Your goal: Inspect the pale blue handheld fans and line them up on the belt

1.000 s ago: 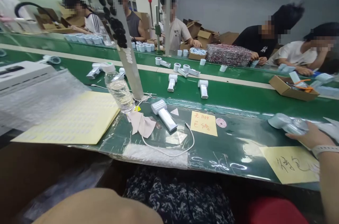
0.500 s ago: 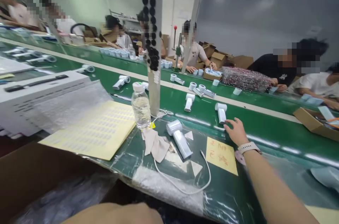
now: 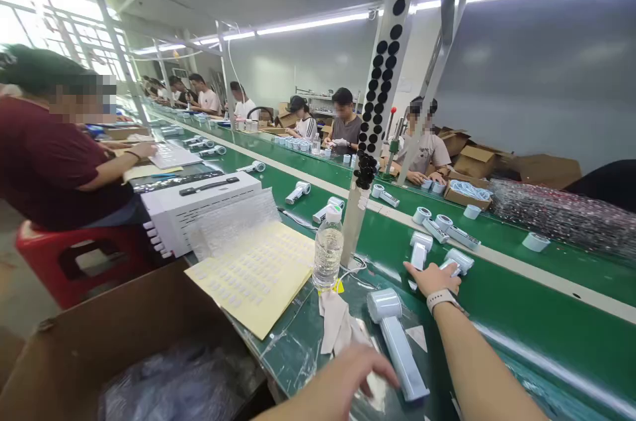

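My right hand [image 3: 437, 279] is over the green belt with its fingers spread. Its thumb side is at the lower end of one pale blue hair-dryer-shaped device [image 3: 421, 248]. The other fingers lie over the handle of a second such device [image 3: 460, 260], partly hiding it. Low in the view, my left hand [image 3: 355, 371] is slightly blurred, fingers apart, beside the handle of a larger-looking hair-dryer-shaped device [image 3: 400, 348] on the near table. Under and beside that hand lies a crumpled pale cloth [image 3: 338, 325].
A water bottle [image 3: 328, 248] stands by a post [image 3: 358, 209] covered in black dots. Left of it are yellow label sheets [image 3: 263, 282], a white box [image 3: 209, 199] and a cardboard carton [image 3: 129, 308]. More devices lie along the belt [image 3: 521, 295]. A person [image 3: 59, 142] sits at left.
The view has swung left and up. My left hand has come up toward the device on the near table. My right hand now lies between two devices on the belt.
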`<state>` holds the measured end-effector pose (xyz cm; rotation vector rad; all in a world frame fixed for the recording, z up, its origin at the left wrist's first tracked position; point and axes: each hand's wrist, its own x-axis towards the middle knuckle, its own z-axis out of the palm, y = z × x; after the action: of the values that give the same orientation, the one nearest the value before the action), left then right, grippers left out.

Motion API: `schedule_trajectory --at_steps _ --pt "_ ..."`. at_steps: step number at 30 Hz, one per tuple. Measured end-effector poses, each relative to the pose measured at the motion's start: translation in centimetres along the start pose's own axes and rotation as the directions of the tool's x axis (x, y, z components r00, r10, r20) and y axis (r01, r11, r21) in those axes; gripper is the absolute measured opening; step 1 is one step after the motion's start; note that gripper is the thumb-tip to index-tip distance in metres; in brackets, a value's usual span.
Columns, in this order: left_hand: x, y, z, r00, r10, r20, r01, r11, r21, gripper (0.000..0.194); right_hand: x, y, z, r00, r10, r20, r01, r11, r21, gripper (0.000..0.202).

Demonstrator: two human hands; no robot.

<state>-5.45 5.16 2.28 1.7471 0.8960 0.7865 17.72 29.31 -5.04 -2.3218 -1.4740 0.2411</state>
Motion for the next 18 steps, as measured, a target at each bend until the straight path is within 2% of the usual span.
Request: schedule_trajectory --at_steps 2,4,7,9,12,15,18 --pt "1.6 1.6 -1.8 0.986 0.066 -0.153 -0.034 0.978 0.205 0.059 -0.8 0.2 0.6 1.0 -0.02 -0.022 0.02 0.999 0.037 0.068" --pt "4.0 3.1 -3.7 0.94 0.171 -0.293 -0.051 0.925 0.376 0.064 -1.2 0.8 0.8 0.998 -0.024 -0.05 0.028 0.996 0.079 0.062" --pt "8.8 4.0 -5.8 0.796 0.394 -0.459 -0.056 0.803 0.593 0.073 -1.4 1.9 0.4 0.996 -0.01 -0.09 0.025 0.986 0.167 0.052" --pt "12.0 3.8 -6.3 0.714 0.453 -0.534 -0.012 0.77 0.638 0.081 -1.8 2.9 -0.2 0.994 -0.007 -0.111 0.033 0.971 0.238 0.051" --pt "15.1 3.4 -6.2 0.649 0.465 -0.601 0.045 0.766 0.641 0.084 -3.0 5.1 -1.3 0.989 -0.034 -0.143 0.081 0.938 0.336 0.053" --pt "16.3 3.5 -6.3 0.597 0.518 -0.613 0.041 0.743 0.668 0.078 -5.0 7.6 -2.7 0.985 -0.058 -0.164 0.122 0.903 0.411 0.056" --pt "16.5 3.6 -7.1 0.534 0.564 -0.63 -0.009 0.748 0.663 0.068 -7.1 9.7 -4.2 0.987 -0.039 -0.153 0.109 0.872 0.477 0.06"
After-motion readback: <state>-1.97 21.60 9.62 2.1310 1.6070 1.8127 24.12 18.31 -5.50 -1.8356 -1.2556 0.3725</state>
